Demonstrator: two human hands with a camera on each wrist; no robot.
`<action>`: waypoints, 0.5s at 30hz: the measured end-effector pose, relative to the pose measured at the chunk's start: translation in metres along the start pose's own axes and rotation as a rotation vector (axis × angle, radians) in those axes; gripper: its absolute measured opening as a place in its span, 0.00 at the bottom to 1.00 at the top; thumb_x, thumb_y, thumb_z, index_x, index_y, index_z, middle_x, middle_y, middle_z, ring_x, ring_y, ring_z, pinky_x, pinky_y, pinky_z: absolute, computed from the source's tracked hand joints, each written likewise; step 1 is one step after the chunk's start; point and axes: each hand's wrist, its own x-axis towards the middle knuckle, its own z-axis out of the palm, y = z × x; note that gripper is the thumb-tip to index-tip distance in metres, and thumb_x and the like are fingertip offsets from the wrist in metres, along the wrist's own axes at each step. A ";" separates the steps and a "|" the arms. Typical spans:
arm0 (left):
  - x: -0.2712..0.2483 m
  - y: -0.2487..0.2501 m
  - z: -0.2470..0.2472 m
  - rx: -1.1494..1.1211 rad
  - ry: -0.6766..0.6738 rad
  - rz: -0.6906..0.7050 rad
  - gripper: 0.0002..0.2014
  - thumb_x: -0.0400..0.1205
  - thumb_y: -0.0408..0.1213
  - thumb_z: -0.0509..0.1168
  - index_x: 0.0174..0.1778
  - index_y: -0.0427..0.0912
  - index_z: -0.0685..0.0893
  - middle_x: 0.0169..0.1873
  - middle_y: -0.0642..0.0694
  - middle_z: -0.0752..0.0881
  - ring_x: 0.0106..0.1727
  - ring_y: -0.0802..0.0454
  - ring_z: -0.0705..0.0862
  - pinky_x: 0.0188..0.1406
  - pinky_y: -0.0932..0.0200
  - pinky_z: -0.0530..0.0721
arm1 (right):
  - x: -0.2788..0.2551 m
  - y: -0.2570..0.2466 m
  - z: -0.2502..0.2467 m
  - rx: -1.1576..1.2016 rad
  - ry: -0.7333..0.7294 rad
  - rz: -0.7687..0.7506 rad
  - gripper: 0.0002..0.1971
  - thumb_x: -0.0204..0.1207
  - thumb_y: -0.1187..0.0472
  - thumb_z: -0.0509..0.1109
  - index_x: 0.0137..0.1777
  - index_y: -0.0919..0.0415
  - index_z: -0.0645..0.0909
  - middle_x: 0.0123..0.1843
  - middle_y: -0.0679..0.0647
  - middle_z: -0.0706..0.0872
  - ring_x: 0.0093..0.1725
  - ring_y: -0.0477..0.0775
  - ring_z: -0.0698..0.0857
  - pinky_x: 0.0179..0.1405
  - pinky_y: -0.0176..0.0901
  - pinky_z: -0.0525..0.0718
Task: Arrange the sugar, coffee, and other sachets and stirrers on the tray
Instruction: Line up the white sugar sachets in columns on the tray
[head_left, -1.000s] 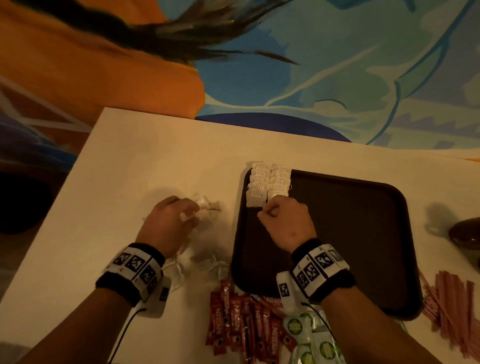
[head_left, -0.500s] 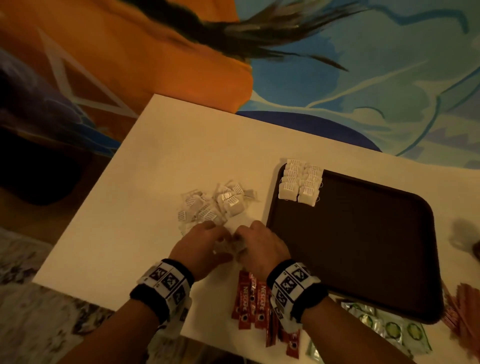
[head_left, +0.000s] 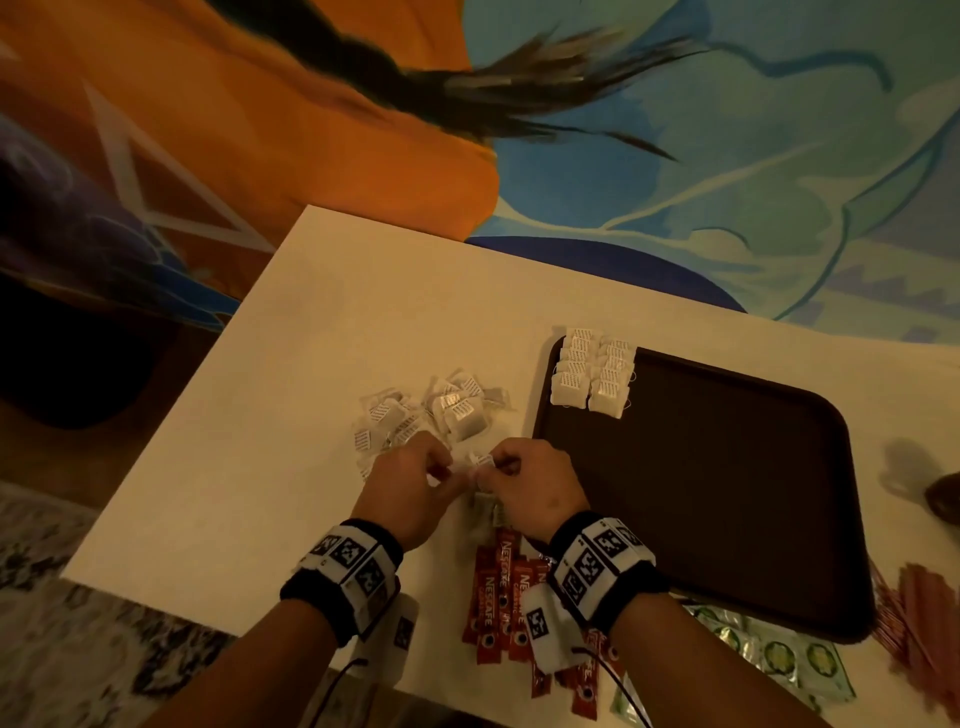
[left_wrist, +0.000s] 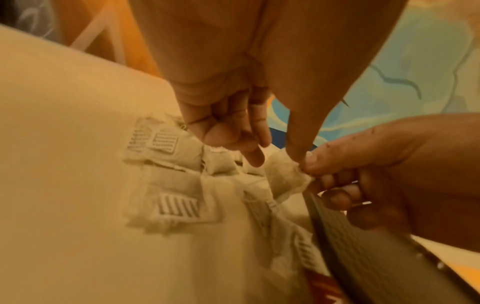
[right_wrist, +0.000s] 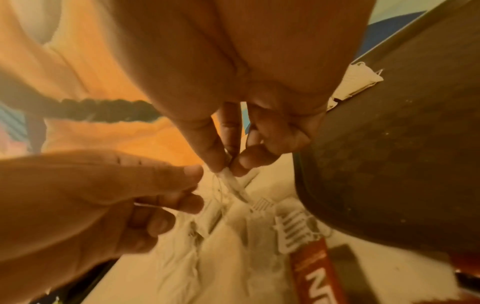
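A dark brown tray (head_left: 727, 493) lies on the white table (head_left: 311, 364). White tea bags (head_left: 592, 374) are lined up in two rows at its far left corner. A loose pile of tea bags (head_left: 431, 410) sits on the table left of the tray. My two hands meet just in front of that pile. My right hand (head_left: 488, 470) (right_wrist: 228, 164) pinches one tea bag (right_wrist: 233, 183) (left_wrist: 285, 176) between thumb and fingers. My left hand (head_left: 441, 470) (left_wrist: 278, 160) is curled, and its thumb touches the same bag's top corner.
Red Nescafe sticks (head_left: 498, 597) lie at the near edge under my right wrist. Green-printed sachets (head_left: 779, 654) lie in front of the tray. A heap of thin reddish sticks (head_left: 919, 623) is at the right, with a dark object (head_left: 945, 504) beyond it.
A second ago my right hand was at the tea bag rows on the tray and my left at the pile. Both came together near the pile and now hold one bag.
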 end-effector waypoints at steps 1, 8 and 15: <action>-0.001 0.002 0.001 -0.014 -0.005 -0.007 0.10 0.81 0.54 0.72 0.47 0.51 0.84 0.40 0.60 0.85 0.39 0.67 0.80 0.33 0.71 0.71 | 0.000 0.000 -0.001 0.045 0.005 0.015 0.06 0.79 0.51 0.76 0.43 0.50 0.90 0.39 0.43 0.90 0.40 0.39 0.88 0.34 0.25 0.79; 0.000 0.009 -0.001 -0.072 -0.020 -0.011 0.07 0.84 0.49 0.70 0.44 0.51 0.87 0.36 0.58 0.86 0.37 0.65 0.83 0.32 0.72 0.74 | 0.003 -0.007 0.002 0.155 -0.046 0.026 0.09 0.82 0.58 0.72 0.43 0.53 0.93 0.41 0.46 0.93 0.42 0.45 0.91 0.48 0.44 0.91; 0.003 0.003 -0.013 0.005 -0.001 0.012 0.09 0.84 0.42 0.69 0.39 0.52 0.79 0.32 0.59 0.81 0.32 0.65 0.79 0.28 0.73 0.71 | 0.020 -0.021 0.000 -0.002 -0.045 -0.027 0.09 0.83 0.54 0.72 0.46 0.54 0.92 0.43 0.47 0.92 0.44 0.46 0.90 0.49 0.43 0.90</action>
